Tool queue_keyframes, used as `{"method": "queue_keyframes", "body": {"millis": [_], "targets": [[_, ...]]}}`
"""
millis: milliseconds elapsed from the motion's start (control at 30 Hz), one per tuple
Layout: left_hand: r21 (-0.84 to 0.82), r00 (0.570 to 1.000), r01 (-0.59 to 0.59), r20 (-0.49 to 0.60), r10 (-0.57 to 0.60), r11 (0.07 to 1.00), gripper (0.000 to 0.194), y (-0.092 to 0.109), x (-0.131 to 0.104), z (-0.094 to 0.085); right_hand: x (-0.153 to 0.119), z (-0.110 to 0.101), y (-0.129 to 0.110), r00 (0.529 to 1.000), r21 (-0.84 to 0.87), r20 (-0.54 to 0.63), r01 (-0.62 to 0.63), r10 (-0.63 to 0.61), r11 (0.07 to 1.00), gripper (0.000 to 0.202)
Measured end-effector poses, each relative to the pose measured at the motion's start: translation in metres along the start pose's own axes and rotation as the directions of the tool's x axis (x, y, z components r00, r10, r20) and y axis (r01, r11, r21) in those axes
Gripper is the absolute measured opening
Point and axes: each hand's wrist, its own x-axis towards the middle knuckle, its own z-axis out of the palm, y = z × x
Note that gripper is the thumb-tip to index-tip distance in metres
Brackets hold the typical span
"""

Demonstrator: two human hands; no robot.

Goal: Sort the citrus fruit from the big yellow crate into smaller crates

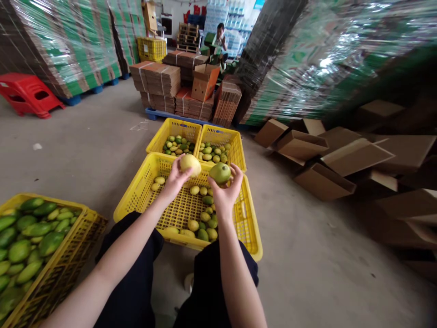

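Note:
My left hand [176, 179] is closed round a pale yellow mango [191, 166]. Beside it, my right hand [227, 191] grips a green mango [220, 173] between thumb and fingers. Both fruits are held up, a little apart, over a large yellow plastic crate [133, 191] in front of my knees. Inside that crate lie several loose mangoes, yellow ones at the left and a mix of yellow and green along the right side. My right hand and forearm hide part of them.
Two smaller yellow crates [156, 141] with mangoes stand just beyond. A full crate of green mangoes [41, 228] is at my left. Empty cardboard boxes [324, 182] lie heaped at right. Flattened cartons [157, 79], a red stool [29, 95] and a seated person [221, 38] are farther off.

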Motion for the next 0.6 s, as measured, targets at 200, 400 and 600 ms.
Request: {"method": "queue_keyframes", "body": {"millis": [200, 400, 600], "targets": [[0.166, 0.955, -0.297, 0.059, 0.291, 0.94, 0.046, 0.001, -0.012, 0.006, -0.007, 0.004, -0.012, 0.992, -0.036, -0.016, 0.125, -0.125, 0.992, 0.055], [0.167, 0.964, -0.255, 0.12, 0.237, 0.952, 0.054, 0.001, -0.012, 0.005, -0.008, 0.004, -0.007, 0.988, 0.009, 0.097, 0.117, -0.118, 0.993, 0.063], [0.019, 0.993, 0.002, 0.122, -0.004, 1.0, 0.037, 0.002, 0.005, -0.011, 0.01, -0.007, 0.002, 0.931, 0.177, 0.232, -0.324, 0.281, 0.929, 0.03]]}}
